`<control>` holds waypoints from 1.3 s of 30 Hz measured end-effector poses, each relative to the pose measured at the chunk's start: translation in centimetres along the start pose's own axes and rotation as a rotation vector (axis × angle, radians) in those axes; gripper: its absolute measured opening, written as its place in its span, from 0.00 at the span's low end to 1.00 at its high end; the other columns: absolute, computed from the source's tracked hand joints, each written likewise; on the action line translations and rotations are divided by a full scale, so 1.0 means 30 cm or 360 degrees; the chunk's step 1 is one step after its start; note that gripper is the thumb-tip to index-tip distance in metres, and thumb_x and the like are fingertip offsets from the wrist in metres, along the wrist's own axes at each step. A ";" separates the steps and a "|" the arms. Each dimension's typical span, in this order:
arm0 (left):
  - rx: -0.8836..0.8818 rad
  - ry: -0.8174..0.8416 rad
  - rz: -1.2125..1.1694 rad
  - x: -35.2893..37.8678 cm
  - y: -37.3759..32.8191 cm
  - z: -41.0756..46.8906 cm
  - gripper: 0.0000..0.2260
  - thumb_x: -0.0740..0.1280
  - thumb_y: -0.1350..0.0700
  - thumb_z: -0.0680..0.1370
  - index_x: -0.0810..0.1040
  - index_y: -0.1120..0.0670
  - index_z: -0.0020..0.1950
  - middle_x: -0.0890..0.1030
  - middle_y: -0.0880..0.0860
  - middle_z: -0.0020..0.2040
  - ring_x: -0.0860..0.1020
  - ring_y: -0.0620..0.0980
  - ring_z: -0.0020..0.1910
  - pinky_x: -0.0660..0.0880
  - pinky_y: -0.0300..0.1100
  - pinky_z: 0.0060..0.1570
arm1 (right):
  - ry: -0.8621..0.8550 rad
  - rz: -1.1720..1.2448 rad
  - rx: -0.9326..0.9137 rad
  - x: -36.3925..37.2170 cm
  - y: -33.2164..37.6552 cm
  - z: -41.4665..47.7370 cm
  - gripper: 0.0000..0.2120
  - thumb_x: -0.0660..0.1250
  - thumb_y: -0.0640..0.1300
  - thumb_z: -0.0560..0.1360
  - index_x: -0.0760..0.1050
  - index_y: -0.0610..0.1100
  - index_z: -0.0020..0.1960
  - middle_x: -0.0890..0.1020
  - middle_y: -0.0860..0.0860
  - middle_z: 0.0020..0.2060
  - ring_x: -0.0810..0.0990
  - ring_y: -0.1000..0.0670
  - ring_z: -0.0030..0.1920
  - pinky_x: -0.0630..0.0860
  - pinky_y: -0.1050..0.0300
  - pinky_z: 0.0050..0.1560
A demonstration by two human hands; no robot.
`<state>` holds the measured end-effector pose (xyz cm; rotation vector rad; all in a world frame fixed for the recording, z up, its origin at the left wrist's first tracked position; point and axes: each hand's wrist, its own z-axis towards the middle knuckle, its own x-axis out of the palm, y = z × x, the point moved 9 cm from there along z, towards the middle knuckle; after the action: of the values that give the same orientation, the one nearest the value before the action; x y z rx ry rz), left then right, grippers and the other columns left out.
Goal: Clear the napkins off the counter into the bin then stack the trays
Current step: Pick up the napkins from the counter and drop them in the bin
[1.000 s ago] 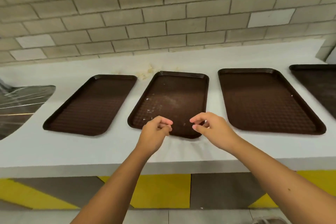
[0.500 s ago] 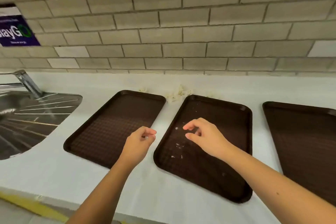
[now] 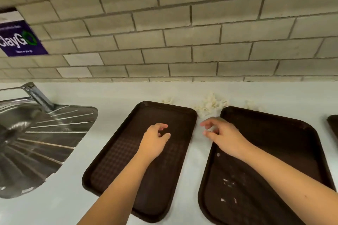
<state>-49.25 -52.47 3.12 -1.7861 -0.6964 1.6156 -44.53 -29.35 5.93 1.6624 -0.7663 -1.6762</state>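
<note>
Crumpled white napkin scraps lie on the white counter at the far end of the gap between two dark brown trays. The left tray is bare; the right tray carries small white paper bits. My left hand hovers over the left tray, fingers loosely curled, holding nothing. My right hand reaches over the gap, just short of the scraps, thumb and fingers parted and empty. Smaller scraps lie behind the left tray and behind the right tray.
A steel sink with a tap fills the left side. A grey brick wall with a purple sign backs the counter. A third tray's corner shows at the right edge. No bin is in view.
The view has moved closer and to the left, bringing the sink further in. Both hands have moved forward toward the back of the counter, the right one nearing the napkin scraps.
</note>
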 end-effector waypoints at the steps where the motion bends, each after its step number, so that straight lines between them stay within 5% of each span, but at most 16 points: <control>1: 0.0010 0.0017 0.0000 -0.008 0.013 0.050 0.15 0.67 0.52 0.78 0.75 0.48 0.65 0.75 0.49 0.63 0.75 0.45 0.57 0.76 0.41 0.55 | -0.0007 -0.0003 0.0044 0.014 -0.004 0.048 0.11 0.66 0.46 0.77 0.74 0.54 0.59 0.77 0.56 0.50 0.79 0.53 0.44 0.75 0.65 0.42; 6: 0.0067 0.0064 0.0129 -0.027 0.072 0.289 0.14 0.66 0.51 0.79 0.74 0.46 0.64 0.74 0.47 0.62 0.74 0.44 0.57 0.71 0.38 0.52 | -0.0039 0.0062 0.0195 0.093 -0.029 0.318 0.16 0.67 0.49 0.77 0.71 0.53 0.64 0.79 0.55 0.52 0.79 0.53 0.49 0.71 0.61 0.50; 15: 0.0145 0.0019 0.0587 0.001 0.060 0.644 0.28 0.64 0.41 0.77 0.63 0.51 0.74 0.67 0.57 0.71 0.66 0.59 0.69 0.66 0.52 0.66 | -0.0225 -0.0357 0.0448 -0.002 -0.220 0.559 0.17 0.63 0.35 0.76 0.73 0.47 0.63 0.78 0.49 0.56 0.75 0.51 0.51 0.71 0.59 0.49; 24: 0.0170 0.0085 0.1068 0.159 0.023 0.818 0.26 0.57 0.39 0.79 0.64 0.52 0.72 0.72 0.59 0.65 0.70 0.59 0.63 0.70 0.51 0.58 | -0.0115 -0.0400 0.0320 0.030 -0.276 0.532 0.21 0.68 0.40 0.76 0.71 0.52 0.67 0.75 0.53 0.58 0.79 0.53 0.44 0.70 0.63 0.49; 31: 0.0173 0.0117 0.1065 0.186 0.011 0.834 0.16 0.58 0.51 0.82 0.71 0.58 0.66 0.73 0.59 0.60 0.72 0.57 0.59 0.72 0.48 0.51 | -0.0169 -0.0497 0.0213 0.084 -0.244 0.563 0.20 0.66 0.43 0.77 0.70 0.49 0.68 0.72 0.49 0.58 0.74 0.56 0.40 0.74 0.58 0.55; 39: 0.0395 0.0090 0.0523 0.173 -0.022 0.830 0.10 0.59 0.61 0.81 0.75 0.54 0.60 0.75 0.55 0.59 0.76 0.53 0.56 0.73 0.42 0.52 | 0.0007 -0.0898 0.0325 0.163 -0.249 0.674 0.17 0.57 0.51 0.81 0.69 0.54 0.69 0.72 0.47 0.61 0.77 0.44 0.57 0.77 0.49 0.55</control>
<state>-73.39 -45.73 -1.21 -1.8196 -0.1696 1.7643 -64.99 -29.30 -2.44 2.1691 -0.5014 -2.0167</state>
